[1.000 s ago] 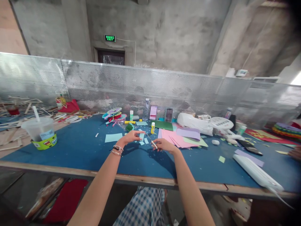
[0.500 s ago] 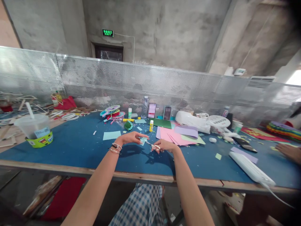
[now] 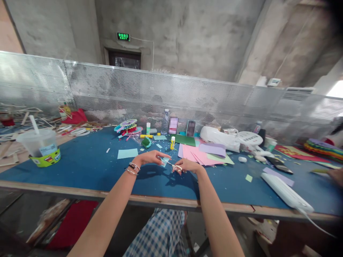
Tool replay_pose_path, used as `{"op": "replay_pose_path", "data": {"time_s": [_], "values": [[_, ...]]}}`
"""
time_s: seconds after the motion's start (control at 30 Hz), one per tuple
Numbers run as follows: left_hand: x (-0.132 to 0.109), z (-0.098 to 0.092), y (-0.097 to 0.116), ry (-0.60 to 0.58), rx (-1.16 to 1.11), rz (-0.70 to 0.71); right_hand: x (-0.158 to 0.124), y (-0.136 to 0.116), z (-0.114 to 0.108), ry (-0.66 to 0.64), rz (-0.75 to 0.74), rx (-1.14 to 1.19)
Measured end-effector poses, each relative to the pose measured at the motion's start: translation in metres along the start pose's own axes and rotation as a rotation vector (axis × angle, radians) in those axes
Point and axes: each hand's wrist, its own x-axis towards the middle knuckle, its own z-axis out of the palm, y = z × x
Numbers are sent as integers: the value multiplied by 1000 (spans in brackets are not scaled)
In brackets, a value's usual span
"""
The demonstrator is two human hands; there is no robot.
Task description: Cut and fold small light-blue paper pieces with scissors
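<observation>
My left hand (image 3: 154,157) is closed on a small light-blue piece of paper (image 3: 165,162), held just above the blue table. In my right hand (image 3: 184,166) is a pair of scissors (image 3: 175,167) with pale handles, my fingers round them. Their blades point left and reach the paper; whether they are parted is too small to tell. On the table left of my hands lies a larger light-blue sheet (image 3: 127,154). A yellow glue stick (image 3: 172,143) stands upright beyond my hands, with tiny blue scraps around it.
Pink sheets (image 3: 194,155) and a purple sheet (image 3: 212,150) lie right of centre. A white power strip (image 3: 286,192) rests at the right, near another person's hand (image 3: 336,176). A plastic cup (image 3: 40,148) with a straw stands left. A perforated metal screen (image 3: 107,85) runs behind.
My hands stay almost in place, the paper and scissors shifting only slightly. At the far right, the other person's hand has moved right and now holds something yellowish.
</observation>
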Motion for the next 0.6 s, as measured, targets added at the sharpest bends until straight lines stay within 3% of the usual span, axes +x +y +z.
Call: {"op": "replay_pose_path", "data": {"time_s": [0.6], "values": [[4, -1, -8, -21, -15, 16, 1, 2, 1, -6, 0, -17]]}}
